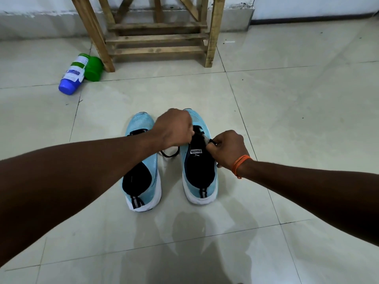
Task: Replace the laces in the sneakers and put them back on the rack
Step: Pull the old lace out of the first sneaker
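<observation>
Two light-blue sneakers are stood side by side on the tiled floor (287,119), heels toward the camera, in front of the wooden rack (158,37). Over the right sneaker (199,171), the black lace (170,154) is pinched at the right eyelet row by the curled fingers of the right hand (227,149). The left hand (174,128) is curled over the lace at the left row, fingertips hidden. A slack loop is seen hanging between the shoes, beside the left sneaker (141,124).
</observation>
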